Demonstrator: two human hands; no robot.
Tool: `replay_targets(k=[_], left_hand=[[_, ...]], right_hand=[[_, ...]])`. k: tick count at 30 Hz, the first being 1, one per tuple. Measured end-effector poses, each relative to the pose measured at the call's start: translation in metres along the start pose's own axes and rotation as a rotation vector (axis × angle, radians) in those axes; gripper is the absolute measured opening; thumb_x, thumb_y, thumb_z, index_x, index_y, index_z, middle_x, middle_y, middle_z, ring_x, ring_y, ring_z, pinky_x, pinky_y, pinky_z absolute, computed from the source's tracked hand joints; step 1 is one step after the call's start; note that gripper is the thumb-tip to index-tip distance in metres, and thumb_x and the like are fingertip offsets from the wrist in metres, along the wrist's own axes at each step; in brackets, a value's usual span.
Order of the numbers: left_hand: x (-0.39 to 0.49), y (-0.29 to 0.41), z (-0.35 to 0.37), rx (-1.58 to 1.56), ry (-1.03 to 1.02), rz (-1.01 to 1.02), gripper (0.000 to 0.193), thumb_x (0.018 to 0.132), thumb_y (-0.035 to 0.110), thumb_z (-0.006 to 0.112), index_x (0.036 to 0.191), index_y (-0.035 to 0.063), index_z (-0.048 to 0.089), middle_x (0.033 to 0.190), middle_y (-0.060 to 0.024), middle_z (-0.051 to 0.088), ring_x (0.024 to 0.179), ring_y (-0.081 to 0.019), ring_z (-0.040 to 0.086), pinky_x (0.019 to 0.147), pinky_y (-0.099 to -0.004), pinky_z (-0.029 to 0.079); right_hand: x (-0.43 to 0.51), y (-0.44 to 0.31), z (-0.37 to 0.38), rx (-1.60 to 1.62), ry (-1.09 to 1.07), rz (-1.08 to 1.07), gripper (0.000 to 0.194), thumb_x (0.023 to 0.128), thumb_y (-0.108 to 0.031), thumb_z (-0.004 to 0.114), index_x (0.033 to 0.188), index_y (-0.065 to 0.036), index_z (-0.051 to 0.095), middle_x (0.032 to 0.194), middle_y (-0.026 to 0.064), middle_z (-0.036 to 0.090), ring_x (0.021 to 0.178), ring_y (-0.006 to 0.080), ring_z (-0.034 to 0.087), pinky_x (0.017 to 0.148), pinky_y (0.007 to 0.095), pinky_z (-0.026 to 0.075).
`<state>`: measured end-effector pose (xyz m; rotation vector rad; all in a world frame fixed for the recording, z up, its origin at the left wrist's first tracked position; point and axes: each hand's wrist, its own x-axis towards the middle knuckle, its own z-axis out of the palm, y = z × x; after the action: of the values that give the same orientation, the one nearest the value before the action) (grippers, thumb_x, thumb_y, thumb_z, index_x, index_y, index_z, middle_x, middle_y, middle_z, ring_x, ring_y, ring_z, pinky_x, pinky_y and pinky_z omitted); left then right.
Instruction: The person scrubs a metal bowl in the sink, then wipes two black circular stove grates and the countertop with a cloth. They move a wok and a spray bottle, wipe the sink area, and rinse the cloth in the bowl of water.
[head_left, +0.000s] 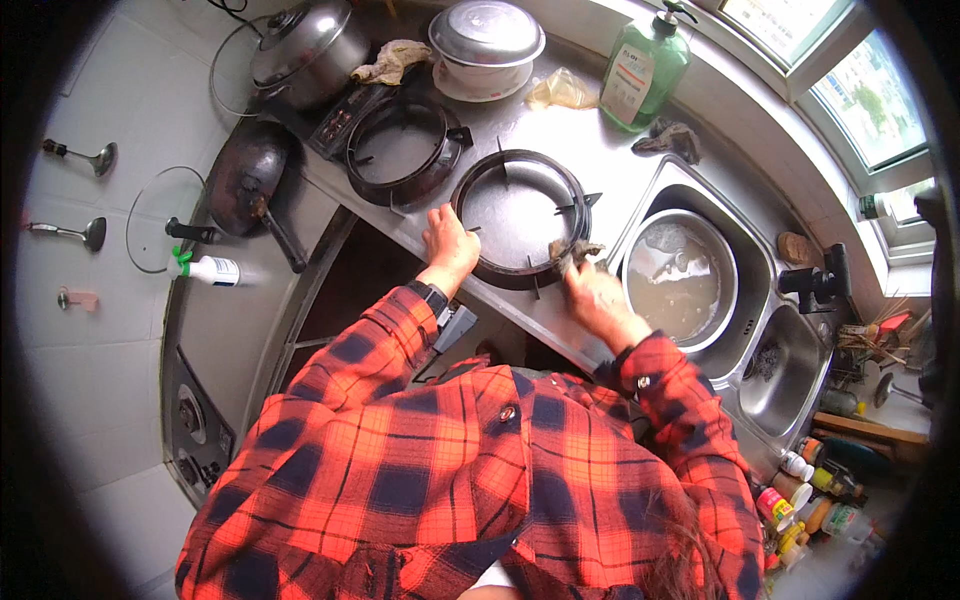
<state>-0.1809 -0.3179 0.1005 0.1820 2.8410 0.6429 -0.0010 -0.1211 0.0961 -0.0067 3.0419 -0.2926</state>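
A round black pan support from a gas stove (517, 277), with prongs around its ring, rests on the steel counter in front of me. My left hand (450, 244) grips its left rim. At the lower right of the ring, my right hand (596, 300) holds a dirty grey-brown rag (576, 253) against the metal. A second dark pan support (401, 196) sits beyond to the left, apart from the first. On the right, a round metal basin (679, 277) of cloudy, sudsy water stands in the larger sink bowl.
A green pump bottle (646, 71), a crumpled rag (667, 141) and a lidded white bowl (484, 82) stand behind. At left are a wok (251, 184), a steel pot (307, 67) and a white spray bottle (210, 270). The faucet (817, 279) juts over the sink's right side.
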Motion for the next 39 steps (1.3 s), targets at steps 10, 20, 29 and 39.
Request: replay_targets(k=[10, 20, 29, 39], left_hand=[[0.003, 0.002, -0.005, -0.043, -0.018, -0.014, 0.053, 0.078, 0.012, 0.061, 0.125, -0.0007, 0.041, 0.131, -0.0237, 0.042, 0.115, -0.0504, 0.047, 0.1, -0.0531, 0.041], [0.005, 0.003, -0.003, -0.085, 0.041, -0.061, 0.051, 0.082, 0.014, 0.062, 0.13, 0.0082, 0.044, 0.131, -0.0168, 0.045, 0.117, -0.0427, 0.048, 0.1, -0.0504, 0.042], [0.025, -0.005, -0.002, -0.057, -0.034, 0.055, 0.049, 0.083, 0.01, 0.061, 0.129, 0.0073, 0.044, 0.129, -0.0205, 0.045, 0.117, -0.0453, 0.048, 0.1, -0.0508, 0.042], [0.025, 0.002, 0.004, -0.024, 0.034, 0.036, 0.044, 0.086, 0.013, 0.061, 0.126, 0.0071, 0.045, 0.129, -0.0188, 0.046, 0.116, -0.0452, 0.049, 0.099, -0.0511, 0.043]], right_hand=[[0.046, 0.05, -0.014, 0.31, 0.118, 0.126, 0.046, 0.083, -0.009, 0.045, 0.126, -0.024, 0.051, 0.094, 0.0189, 0.064, 0.091, 0.0415, 0.062, 0.076, 0.0505, 0.05], [0.034, 0.034, 0.006, 0.2, 0.183, 0.112, 0.037, 0.082, -0.005, 0.048, 0.119, -0.002, 0.047, 0.085, 0.0233, 0.062, 0.073, 0.0408, 0.065, 0.061, 0.0498, 0.054], [0.01, 0.028, -0.001, -0.037, 0.028, 0.019, 0.046, 0.086, -0.011, 0.044, 0.132, -0.01, 0.047, 0.086, 0.0186, 0.06, 0.071, 0.0339, 0.066, 0.062, 0.0468, 0.053], [0.005, 0.003, 0.009, 0.198, 0.018, 0.274, 0.018, 0.078, -0.011, 0.053, 0.091, 0.001, 0.058, 0.081, 0.0247, 0.065, 0.081, 0.0409, 0.067, 0.071, 0.0514, 0.053]])
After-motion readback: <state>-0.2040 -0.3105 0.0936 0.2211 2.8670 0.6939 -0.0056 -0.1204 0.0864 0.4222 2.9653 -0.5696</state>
